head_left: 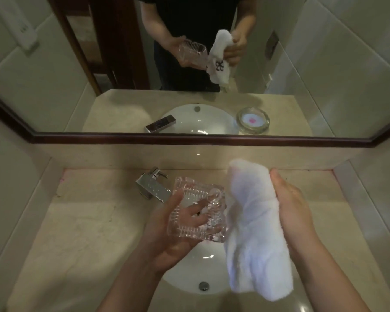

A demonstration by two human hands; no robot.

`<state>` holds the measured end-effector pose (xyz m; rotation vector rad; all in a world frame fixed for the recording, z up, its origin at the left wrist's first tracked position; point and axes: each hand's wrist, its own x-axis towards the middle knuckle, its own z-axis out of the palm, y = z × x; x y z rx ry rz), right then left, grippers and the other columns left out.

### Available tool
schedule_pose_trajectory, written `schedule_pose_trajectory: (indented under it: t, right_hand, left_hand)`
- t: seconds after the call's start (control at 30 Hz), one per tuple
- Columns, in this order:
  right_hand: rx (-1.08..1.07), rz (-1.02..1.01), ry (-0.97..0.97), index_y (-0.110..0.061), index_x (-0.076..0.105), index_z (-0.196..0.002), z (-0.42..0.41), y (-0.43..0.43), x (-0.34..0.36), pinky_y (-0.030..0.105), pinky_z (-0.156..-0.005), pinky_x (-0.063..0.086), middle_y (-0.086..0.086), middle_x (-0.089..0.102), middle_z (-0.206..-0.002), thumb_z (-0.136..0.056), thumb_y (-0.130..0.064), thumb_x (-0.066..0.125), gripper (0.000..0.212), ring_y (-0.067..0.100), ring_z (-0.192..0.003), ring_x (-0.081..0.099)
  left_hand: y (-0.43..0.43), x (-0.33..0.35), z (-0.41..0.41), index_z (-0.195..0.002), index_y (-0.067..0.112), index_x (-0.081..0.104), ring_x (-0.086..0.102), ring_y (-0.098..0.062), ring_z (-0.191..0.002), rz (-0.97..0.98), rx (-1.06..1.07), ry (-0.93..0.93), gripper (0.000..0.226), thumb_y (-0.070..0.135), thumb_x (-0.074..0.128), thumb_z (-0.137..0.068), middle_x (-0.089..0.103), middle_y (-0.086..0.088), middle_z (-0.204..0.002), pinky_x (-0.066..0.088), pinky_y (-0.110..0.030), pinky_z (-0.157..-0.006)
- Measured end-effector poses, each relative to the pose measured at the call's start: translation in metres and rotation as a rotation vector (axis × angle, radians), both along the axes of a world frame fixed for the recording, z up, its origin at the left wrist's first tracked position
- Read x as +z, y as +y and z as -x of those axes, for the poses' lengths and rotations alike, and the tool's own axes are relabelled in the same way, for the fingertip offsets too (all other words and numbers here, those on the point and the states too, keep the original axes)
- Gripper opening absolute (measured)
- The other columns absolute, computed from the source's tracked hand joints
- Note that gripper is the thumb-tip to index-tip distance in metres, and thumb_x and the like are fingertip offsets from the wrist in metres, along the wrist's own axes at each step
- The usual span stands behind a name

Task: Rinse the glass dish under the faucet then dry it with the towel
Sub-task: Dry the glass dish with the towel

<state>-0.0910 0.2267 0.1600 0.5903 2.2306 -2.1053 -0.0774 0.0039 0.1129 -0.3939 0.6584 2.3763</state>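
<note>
Glass dish (pixel 197 213), one ridged clear square, sits cupped in the left hand (pixel 167 239) (fingers showing through it). One fluffy white towel (pixel 252 233) hangs gripped in the right hand (pixel 295 212).

Ribbed glass dish (pixel 197 213) beside white towel (pixel 254 230)

sink (pixel 185 278) sits in the counter (pixel 81 233). faucet (pixel 152 188) behind sink, twd its left. glass dish (pixel 197 213) above sink's back edge, in front of faucet, resting on left hand (pixel 167 237). towel (pixel 252 233) right beside dish, hanging over sink's right side, w/ right hand (pixel 295 206) gripping it. mirror (pixel 54 64) on wall behind sink.
</note>
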Motion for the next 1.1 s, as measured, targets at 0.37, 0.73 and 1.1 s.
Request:
schedule_pose_trajectory:
  t: [0.37, 0.73, 1.1]
  right_hand:
    - [-0.242, 0.356, -0.102, -0.008, 0.082, -0.107, -0.003, -0.040, -0.035, 0.061, -0.104, 0.054, 0.018, 0.082, -0.105, -0.108, -0.042, 0.049, 0.048, 0.044, -0.108, 0.074]
    - [-0.182, 0.281, -0.138, -0.011, 0.083, -0.103, -0.008, -0.036, -0.047, 0.066, -0.096, 0.056, 0.022, 0.081, -0.100, -0.107, -0.049, 0.047, 0.052, 0.049, -0.101, 0.074]
    - [-0.041, 0.383, -0.216, -0.019, 0.072, -0.092, -0.051, -0.012, -0.053, 0.019, -0.057, 0.055, -0.009, 0.079, -0.070, -0.106, -0.042, 0.050, 0.035, 0.001, -0.061, 0.073]
  left_hand:
    - [0.021, 0.012, 0.000, -0.138, 0.021, 0.061, 0.072, -0.034, -0.118, 0.368, 0.387, 0.056, 0.057, 0.024, 0.077, -0.083, 0.068, -0.017, -0.133, 0.055, -0.050, -0.104]
    - [0.028, 0.026, -0.005, -0.128, 0.027, 0.059, 0.081, -0.034, -0.097, 0.680, 0.421, 0.088, 0.033, 0.042, 0.060, -0.098, 0.074, -0.009, -0.128, 0.060, -0.065, -0.090]
    - [0.012, 0.028, 0.006, -0.133, 0.017, 0.056, 0.079, -0.039, -0.099, 0.648, 0.409, 0.072, 0.032, 0.032, 0.056, -0.105, 0.066, -0.024, -0.134, 0.065, -0.061, -0.077]
